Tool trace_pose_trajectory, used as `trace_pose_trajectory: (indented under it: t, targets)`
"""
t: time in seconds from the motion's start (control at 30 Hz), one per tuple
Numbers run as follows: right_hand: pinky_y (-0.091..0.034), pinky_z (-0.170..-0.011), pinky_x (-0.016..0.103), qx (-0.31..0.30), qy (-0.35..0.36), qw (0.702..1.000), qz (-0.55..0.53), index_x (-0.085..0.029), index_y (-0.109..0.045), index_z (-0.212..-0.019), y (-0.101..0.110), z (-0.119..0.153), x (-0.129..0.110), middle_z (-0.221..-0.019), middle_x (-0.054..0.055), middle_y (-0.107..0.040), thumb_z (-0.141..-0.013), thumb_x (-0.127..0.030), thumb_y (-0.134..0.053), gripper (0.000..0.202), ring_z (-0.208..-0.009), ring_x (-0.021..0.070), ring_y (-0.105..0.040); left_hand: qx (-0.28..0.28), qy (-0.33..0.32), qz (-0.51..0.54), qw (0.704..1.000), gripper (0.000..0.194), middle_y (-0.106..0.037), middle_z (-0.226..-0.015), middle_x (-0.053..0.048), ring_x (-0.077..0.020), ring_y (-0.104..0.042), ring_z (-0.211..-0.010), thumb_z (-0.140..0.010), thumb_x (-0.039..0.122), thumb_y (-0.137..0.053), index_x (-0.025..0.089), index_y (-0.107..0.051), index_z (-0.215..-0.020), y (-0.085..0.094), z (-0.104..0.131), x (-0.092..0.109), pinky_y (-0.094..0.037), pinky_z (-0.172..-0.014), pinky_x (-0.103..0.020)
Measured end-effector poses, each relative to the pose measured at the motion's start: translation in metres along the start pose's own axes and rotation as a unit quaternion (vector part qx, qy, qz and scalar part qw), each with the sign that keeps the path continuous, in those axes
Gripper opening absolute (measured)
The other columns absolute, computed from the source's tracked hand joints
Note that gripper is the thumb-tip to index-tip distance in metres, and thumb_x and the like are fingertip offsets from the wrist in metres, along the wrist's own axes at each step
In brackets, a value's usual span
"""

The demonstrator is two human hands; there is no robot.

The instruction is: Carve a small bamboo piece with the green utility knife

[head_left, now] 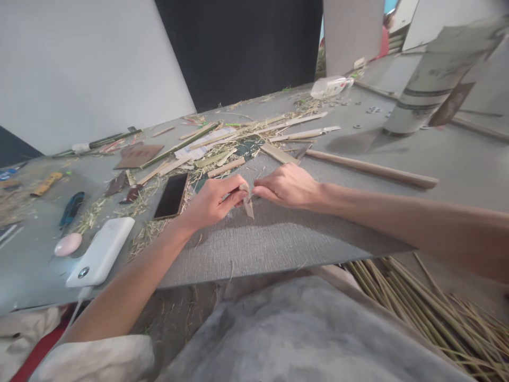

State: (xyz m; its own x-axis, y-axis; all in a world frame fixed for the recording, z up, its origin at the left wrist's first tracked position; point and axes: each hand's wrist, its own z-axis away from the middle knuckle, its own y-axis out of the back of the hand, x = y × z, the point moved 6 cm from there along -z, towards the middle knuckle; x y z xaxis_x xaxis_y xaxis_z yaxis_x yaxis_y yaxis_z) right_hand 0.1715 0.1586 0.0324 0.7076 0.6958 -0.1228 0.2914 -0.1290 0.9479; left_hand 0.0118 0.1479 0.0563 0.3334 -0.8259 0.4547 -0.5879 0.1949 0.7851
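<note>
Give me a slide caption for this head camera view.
Both hands pinch a small bamboo sliver over a littered grey table.

single head-worn view, angled forward and down, close above the grey table; no second view

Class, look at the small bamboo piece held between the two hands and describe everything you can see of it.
The bamboo piece is a short, pale tan sliver, flat and narrow, looking like split bamboo. It stands tilted, its lower end resting on or just above the grey mat. The left hand pinches its upper part, and the right hand meets it from the other side. Its top is hidden by fingers.
</note>
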Motion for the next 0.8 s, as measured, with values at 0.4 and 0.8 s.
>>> trace_pose_trajectory:
  t: [0.4,0.8]
  targets:
    - [-0.012,-0.059,0.033,-0.014,0.017,0.999,0.041,-0.017,-0.068,-0.080,-0.010,0.005,0.002,-0.065,0.005,-0.059,-0.107,-0.065,-0.011,0.079,-0.052,0.0127,-0.031,0.008,-0.015,0.004,1.000,0.018,-0.067,-0.073,0.000,-0.0133,-0.063,-0.064,-0.105,0.025,-0.051,0.020,-0.061,-0.091,-0.002,0.001,0.002,-0.046,-0.063,-0.025]
    - [-0.011,-0.059,0.033,-0.054,0.041,0.995,0.079,-0.018,-0.069,-0.085,-0.015,0.006,0.002,-0.068,0.004,-0.063,-0.109,-0.063,-0.016,0.074,-0.050,0.0115,-0.029,0.034,0.008,-0.001,0.999,0.017,-0.067,-0.069,0.002,-0.0113,-0.060,-0.060,-0.103,0.027,-0.054,0.019,-0.061,-0.089,0.002,0.005,-0.002,-0.043,-0.060,-0.025]
